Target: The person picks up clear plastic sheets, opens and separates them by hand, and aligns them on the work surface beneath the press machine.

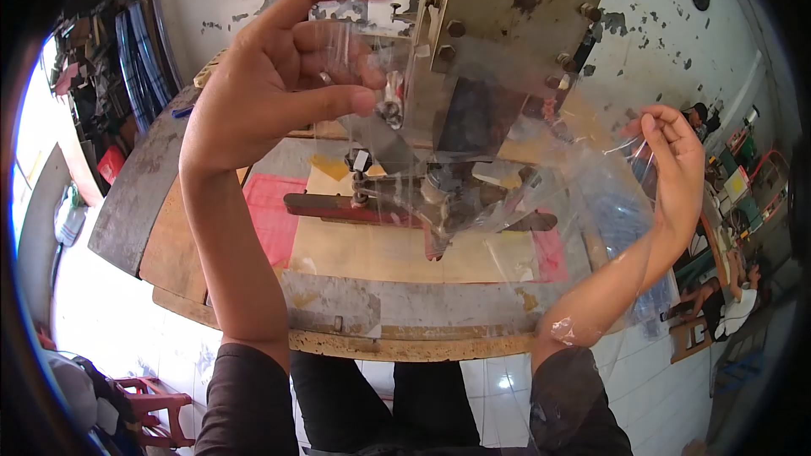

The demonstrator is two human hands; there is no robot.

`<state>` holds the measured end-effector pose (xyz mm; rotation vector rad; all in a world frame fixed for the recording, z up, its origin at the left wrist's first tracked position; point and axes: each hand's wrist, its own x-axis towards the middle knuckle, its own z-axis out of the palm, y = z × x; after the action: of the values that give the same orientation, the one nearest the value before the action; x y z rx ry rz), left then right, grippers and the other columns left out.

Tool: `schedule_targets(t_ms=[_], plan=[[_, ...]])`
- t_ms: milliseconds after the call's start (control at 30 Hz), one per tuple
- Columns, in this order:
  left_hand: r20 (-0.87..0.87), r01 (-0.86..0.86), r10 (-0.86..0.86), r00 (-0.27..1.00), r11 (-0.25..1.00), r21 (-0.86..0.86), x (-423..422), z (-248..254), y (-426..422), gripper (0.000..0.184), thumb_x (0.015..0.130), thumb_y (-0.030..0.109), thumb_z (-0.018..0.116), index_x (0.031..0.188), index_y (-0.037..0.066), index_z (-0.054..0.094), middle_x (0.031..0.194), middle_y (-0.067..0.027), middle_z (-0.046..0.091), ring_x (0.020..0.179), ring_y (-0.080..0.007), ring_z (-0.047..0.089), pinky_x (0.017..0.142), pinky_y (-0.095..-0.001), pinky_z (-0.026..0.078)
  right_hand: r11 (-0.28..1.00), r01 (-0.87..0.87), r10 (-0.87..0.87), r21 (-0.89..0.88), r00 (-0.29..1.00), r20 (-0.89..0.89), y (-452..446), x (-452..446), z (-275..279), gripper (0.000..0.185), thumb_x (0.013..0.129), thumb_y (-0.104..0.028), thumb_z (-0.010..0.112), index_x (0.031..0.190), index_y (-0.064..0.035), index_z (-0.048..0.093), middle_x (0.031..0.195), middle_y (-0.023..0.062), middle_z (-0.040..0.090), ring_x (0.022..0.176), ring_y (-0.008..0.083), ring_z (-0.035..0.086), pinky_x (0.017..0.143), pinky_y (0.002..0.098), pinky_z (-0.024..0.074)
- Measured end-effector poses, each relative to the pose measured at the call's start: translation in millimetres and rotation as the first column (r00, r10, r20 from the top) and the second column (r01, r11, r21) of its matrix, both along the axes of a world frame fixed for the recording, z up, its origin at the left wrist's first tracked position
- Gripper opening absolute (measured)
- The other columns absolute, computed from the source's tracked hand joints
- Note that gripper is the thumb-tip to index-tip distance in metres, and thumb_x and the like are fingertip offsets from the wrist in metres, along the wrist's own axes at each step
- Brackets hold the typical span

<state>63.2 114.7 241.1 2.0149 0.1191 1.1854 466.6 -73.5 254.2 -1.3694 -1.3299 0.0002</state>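
right hand (pixel 674 150) pinches clear plastic (pixel 583 148); left hand (pixel 269 89) loosely curled, thumb apart, hold unclear.

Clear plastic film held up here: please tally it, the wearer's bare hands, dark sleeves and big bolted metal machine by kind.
Bare left hand and bare right hand: 2
Dark sleeves: 2
Big bolted metal machine: 1
Clear plastic film, seemingly one piece: 1
Total: 6

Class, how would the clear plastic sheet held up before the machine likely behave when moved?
The clear plastic sheet is probably floppy, since it creases loosely near the right hand. It seems light, looking film-thin, with the machine showing through. Its glossy highlights suggest it may be slippery.
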Motion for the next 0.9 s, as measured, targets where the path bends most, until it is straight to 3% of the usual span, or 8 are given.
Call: schedule_targets(t_ms=[167, 433, 567, 633, 833, 900], plan=[[-0.109, 0.024, -0.009, 0.994, 0.990, 0.137, 4.2, 0.0, -1.2, 0.058, 0.086, -0.007, 0.082, 0.139, 0.001, 0.059, 0.102, -0.0045, 0.072, 0.094, -0.0106, 0.071, 0.083, -0.0268, 0.060, 0.996, 0.046, -0.042, 0.070, 0.997, -0.061, 4.7, -1.6, -0.2, 0.023, 0.103, -0.017, 0.071, 0.117, 0.0011, 0.070, 0.097, 0.0055, 0.074, 0.088, 0.0091, 0.067, 0.074, 0.0244, 0.0464], [-0.121, 0.063, -0.083, 0.989, 0.985, -0.163, 15.7, 2.8, -7.1, 0.042, 0.092, -0.005, 0.077, 0.131, -0.002, 0.060, 0.104, -0.0049, 0.069, 0.091, -0.0105, 0.070, 0.079, -0.0270, 0.061, 0.986, 0.051, -0.027, 0.158, 0.988, -0.155, 1.2, 2.0, 1.1, 0.026, 0.102, -0.019, 0.073, 0.119, 0.0005, 0.071, 0.096, 0.0043, 0.073, 0.089, 0.0106, 0.067, 0.076, 0.0240, 0.0450], [-0.147, 0.035, -0.064, 0.987, 0.981, -0.189, 19.6, -1.7, -6.2, 0.045, 0.089, -0.009, 0.077, 0.130, -0.002, 0.060, 0.112, -0.0065, 0.068, 0.093, -0.0101, 0.069, 0.080, -0.0276, 0.061, 0.980, 0.051, -0.012, 0.194, 0.981, -0.194, 2.8, 2.0, 0.2, 0.027, 0.102, -0.021, 0.074, 0.118, -0.0002, 0.071, 0.097, 0.0042, 0.073, 0.090, 0.0111, 0.068, 0.076, 0.0244, 0.0445], [-0.177, 0.069, -0.088, 0.980, 0.992, -0.107, 20.1, -4.6, -3.8, 0.049, 0.086, -0.012, 0.078, 0.130, -0.002, 0.060, 0.117, -0.0072, 0.066, 0.096, -0.0100, 0.068, 0.083, -0.0281, 0.061, 0.975, 0.066, -0.021, 0.212, 0.977, -0.210, 2.6, 1.6, 0.7, 0.028, 0.102, -0.022, 0.074, 0.119, -0.0009, 0.072, 0.097, 0.0040, 0.074, 0.090, 0.0116, 0.069, 0.077, 0.0247, 0.0442], [-0.137, 0.049, -0.042, 0.990, 0.998, 0.044, 20.7, -3.5, -3.0, 0.049, 0.084, -0.011, 0.081, 0.128, 0.000, 0.063, 0.114, -0.0056, 0.068, 0.103, -0.0122, 0.068, 0.090, -0.0286, 0.059, 0.964, 0.097, -0.046, 0.248, 0.978, -0.205, 2.1, -0.8, 2.2, 0.028, 0.102, -0.023, 0.074, 0.120, -0.0016, 0.072, 0.096, 0.0040, 0.074, 0.090, 0.0109, 0.069, 0.075, 0.0247, 0.0442], [-0.121, 0.024, -0.025, 0.992, 1.000, -0.015, 16.0, -0.5, -5.7, 0.046, 0.085, -0.008, 0.081, 0.127, 0.000, 0.064, 0.112, -0.0057, 0.069, 0.102, -0.0125, 0.069, 0.090, -0.0281, 0.059, 0.967, 0.072, -0.025, 0.242, 0.981, -0.192, 2.6, 1.1, 1.5, 0.028, 0.102, -0.022, 0.073, 0.120, -0.0015, 0.071, 0.096, 0.0040, 0.074, 0.090, 0.0107, 0.069, 0.075, 0.0246, 0.0443]])
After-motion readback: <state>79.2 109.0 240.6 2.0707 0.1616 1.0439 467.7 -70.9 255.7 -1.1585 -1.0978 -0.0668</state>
